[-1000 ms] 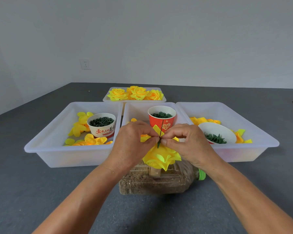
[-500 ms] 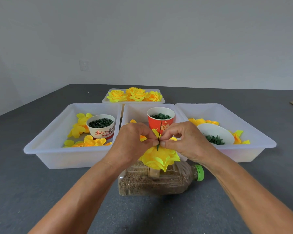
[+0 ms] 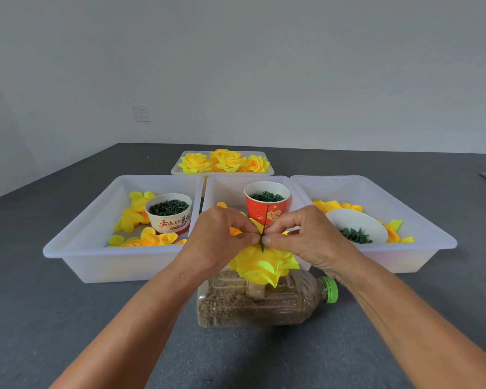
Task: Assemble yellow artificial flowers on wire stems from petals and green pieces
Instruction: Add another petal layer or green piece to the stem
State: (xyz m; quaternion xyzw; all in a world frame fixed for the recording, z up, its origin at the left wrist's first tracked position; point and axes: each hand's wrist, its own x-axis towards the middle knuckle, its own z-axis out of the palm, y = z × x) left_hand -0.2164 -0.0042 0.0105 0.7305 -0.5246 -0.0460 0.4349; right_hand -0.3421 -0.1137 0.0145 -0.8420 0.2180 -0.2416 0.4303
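Right now left hand [image 3: 219, 242] and right hand [image 3: 303, 237] both pinch upright wire stem [image 3: 265, 220] between their fingertips, equally near; yellow flower [image 3: 264, 265] hangs just below them.

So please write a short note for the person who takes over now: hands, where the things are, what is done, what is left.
Left hand and right hand: both pinch the wire just above the half-built flower, over the bottle.
Petals in the left tray and right tray; green pieces in the cups and bowl.
Done: finished flowers in the far tray.
Left: finish this flower, then make more.
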